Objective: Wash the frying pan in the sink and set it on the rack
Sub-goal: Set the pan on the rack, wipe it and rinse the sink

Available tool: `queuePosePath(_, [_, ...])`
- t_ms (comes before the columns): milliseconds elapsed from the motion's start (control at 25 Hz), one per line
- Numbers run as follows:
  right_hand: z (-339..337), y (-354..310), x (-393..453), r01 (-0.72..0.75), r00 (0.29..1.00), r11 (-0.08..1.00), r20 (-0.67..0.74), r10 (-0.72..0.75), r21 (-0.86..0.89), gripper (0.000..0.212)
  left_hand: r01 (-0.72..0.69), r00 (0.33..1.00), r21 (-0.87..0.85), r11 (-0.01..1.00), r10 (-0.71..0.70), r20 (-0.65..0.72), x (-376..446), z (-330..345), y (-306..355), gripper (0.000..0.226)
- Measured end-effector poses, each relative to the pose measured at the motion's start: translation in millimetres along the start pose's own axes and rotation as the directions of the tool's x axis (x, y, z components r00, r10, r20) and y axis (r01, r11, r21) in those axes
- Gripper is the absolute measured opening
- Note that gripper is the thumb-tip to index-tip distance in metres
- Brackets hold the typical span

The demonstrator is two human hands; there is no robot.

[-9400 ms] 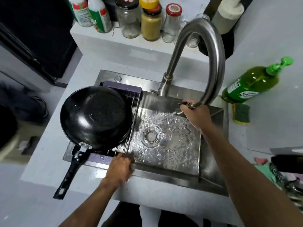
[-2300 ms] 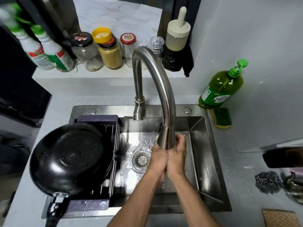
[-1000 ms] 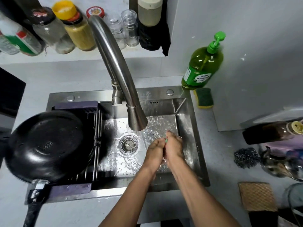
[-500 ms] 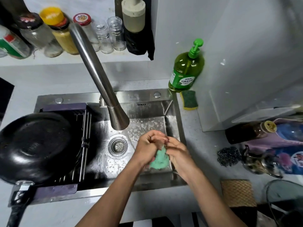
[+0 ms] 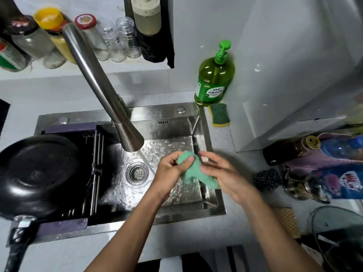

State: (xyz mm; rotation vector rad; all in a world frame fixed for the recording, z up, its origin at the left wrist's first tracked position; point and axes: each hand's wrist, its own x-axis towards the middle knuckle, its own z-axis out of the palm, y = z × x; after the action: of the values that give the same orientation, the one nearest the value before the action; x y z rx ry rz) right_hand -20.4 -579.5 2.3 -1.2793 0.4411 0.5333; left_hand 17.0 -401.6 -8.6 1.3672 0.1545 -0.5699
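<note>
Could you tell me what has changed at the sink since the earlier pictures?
The hands left the sink edge and spout, rubbed together under the faucet, then took up a green cloth: the left hand grips it, the right hand touches it. The frying pan stayed upside down on the rack.

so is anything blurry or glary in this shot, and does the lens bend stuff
Head view: the right hand is motion-smeared, while the left hand gripping the green cloth stays sharper; glare streaks the upturned black frying pan and the wet steel sink; the wide lens bows the curved steel faucet and counter edges.
</note>
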Motion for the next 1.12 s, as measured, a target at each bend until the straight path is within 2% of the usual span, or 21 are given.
queuePosePath(80, [-10.8,-1.3,-6.7,-0.046,0.997,0.942,0.045,0.065,-0.333,0.022,-0.024,0.997,0.111,0.994,0.016,0.071,1.0,-0.7,6.1,0.006])
queuePosePath(160, [-23.3,1.3,-13.2,-0.014,1.000,0.909,-0.031,0.001,-0.417,0.017,-0.072,0.989,0.187,0.980,0.046,0.137,-1.9,-0.2,7.9,0.007])
queuePosePath(240, [-36.6,10.8,-22.8,0.031,0.993,0.934,-0.092,-0.068,-0.355,0.021,-0.081,0.988,0.189,0.979,0.054,0.143,-5.1,2.2,2.8,0.009])
queuePosePath(320, [-50.1,23.1,-31.0,0.037,0.994,0.950,-0.091,-0.068,-0.310,0.021,-0.071,0.985,0.194,0.979,0.038,0.167,-6.6,7.5,-2.9,0.009])
queuePosePath(480, [-62.6,37.4,-51.4,-0.001,0.999,0.955,-0.041,-0.012,-0.297,0.021,-0.106,0.945,0.312,0.944,-0.002,0.326,-13.2,22.7,-3.9,0.012])
queuePosePath(640, [-69.6,52.2,-97.6,0.053,0.994,0.953,-0.078,-0.079,-0.299,0.027,-0.132,0.904,0.348,0.928,-0.031,0.427,-40.9,31.4,-2.0,0.011])
queuePosePath(720, [-72.1,54.2,-120.9,0.104,0.991,0.966,-0.052,-0.120,-0.239,0.026,-0.076,0.889,0.293,0.953,-0.069,0.453,-51.6,31.7,-4.4,0.011])
queuePosePath(840, [-83.3,57.9,-122.0,0.132,0.983,0.979,-0.105,-0.150,-0.154,0.024,-0.108,0.900,0.331,0.937,-0.050,0.434,-46.3,36.8,-19.5,0.011])
queuePosePath(920, [-95.9,70.1,-105.8,0.107,0.976,0.967,-0.162,-0.148,-0.232,0.032,-0.170,0.909,0.422,0.891,-0.024,0.416,-32.5,39.9,-41.7,0.011])
queuePosePath(1000, [-106.6,88.2,-94.0,0.073,0.972,0.893,-0.168,-0.163,-0.445,0.046,-0.249,0.889,0.517,0.819,-0.019,0.458,-23.7,37.6,-67.9,0.014])
queuePosePath(1080, [-115.3,107.1,-95.9,0.041,0.986,0.798,-0.107,-0.131,-0.601,0.054,-0.366,0.808,0.601,0.710,-0.078,0.584,-26.6,31.0,-94.3,0.023])
queuePosePath(1120, [-119.4,117.7,-101.0,0.004,0.998,0.735,-0.048,-0.050,-0.678,0.054,-0.456,0.750,0.653,0.605,-0.133,0.648,-32.0,27.8,-104.1,0.026])
